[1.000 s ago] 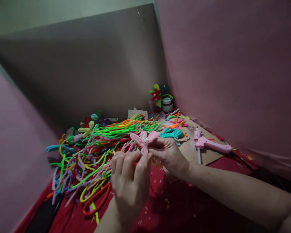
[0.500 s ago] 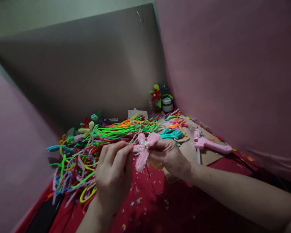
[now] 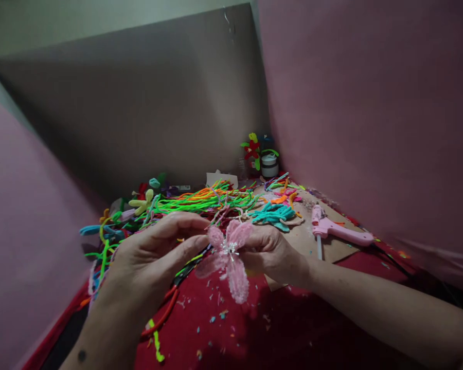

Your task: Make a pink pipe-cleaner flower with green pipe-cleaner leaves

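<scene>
**Head view: pink flower [image 3: 228, 254] turning its face toward the camera**

Just above the red cloth [image 3: 231, 329], in front of the pipe cleaner pile [image 3: 193, 200], the right hand [image 3: 272, 252] is clasping the flower from behind. Compared with half a second ago, the bloom is now showing its white centre. The left hand [image 3: 154, 254] is spreading out beside the left petal. Whether it is pinching that petal cannot be told.

left hand [image 3: 150, 257]: forearm cut off by bottom edge
pink flower [image 3: 229, 252]: stem hidden inside right hand [image 3: 272, 252]
fuzzy wires [image 3: 185, 203]: near part hidden behind left hand
jar [image 3: 269, 165]: too small to read
</scene>
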Demonstrator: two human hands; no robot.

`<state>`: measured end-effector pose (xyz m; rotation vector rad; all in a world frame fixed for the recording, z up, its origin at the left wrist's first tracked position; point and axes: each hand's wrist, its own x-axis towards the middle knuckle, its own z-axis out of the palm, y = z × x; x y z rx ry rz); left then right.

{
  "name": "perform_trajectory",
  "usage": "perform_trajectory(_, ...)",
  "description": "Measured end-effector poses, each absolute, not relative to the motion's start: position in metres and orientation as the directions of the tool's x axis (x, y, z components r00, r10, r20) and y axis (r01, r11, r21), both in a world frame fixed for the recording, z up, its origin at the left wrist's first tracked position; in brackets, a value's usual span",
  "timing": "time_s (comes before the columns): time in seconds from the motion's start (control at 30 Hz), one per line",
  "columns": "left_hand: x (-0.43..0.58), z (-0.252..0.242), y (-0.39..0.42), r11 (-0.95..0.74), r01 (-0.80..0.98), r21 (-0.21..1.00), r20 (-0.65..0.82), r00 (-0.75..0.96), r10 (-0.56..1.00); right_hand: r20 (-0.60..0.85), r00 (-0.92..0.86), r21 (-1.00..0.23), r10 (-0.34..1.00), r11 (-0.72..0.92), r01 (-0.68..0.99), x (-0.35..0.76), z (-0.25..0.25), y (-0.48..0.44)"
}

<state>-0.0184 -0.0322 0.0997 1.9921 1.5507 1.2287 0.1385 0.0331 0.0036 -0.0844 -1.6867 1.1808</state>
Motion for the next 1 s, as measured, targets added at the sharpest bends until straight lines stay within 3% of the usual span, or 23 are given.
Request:
perform_trajectory(0.1,-0.011,0.109,-0.027,-0.447,0.685,0.575,0.369,0.271,0.889,0.727,-0.472,-0.685,0.499,0.579,-0.442,0.138,0.007,0.032)
perform_trajectory(0.23,0.000,0.110,-0.023,-0.539,0.727,0.426,0.355,0.413,0.838,0.723,-0.462,-0.689,0.514,0.587,-0.424,0.136,0.008,0.030)
perform_trajectory(0.4,0.010,0.113,-0.014,-0.588,0.719,0.370,0.227,0.543,0.808,0.568,-0.549,-0.813,0.613,0.314,-0.491,0.132,0.003,0.027)
perform_trajectory(0.57,0.012,0.123,-0.004,-0.477,0.726,0.496,0.113,0.491,0.864,0.588,-0.528,-0.786,0.612,0.279,-0.552,0.131,0.003,0.027)
perform_trajectory(0.67,0.003,0.128,-0.003,-0.386,0.700,0.601,0.128,0.393,0.911,0.585,-0.542,-0.790,0.603,0.272,-0.550,0.134,0.009,0.026)
perform_trajectory(0.8,-0.014,0.123,-0.004,-0.255,0.605,0.755,0.175,0.188,0.966,0.588,-0.542,-0.795,0.600,0.306,-0.524,0.138,0.013,0.027)
perform_trajectory(1.0,-0.028,0.094,-0.011,-0.052,0.384,0.922,0.004,0.126,0.992,0.658,-0.478,-0.749,0.582,0.445,-0.491,0.138,0.011,0.027)
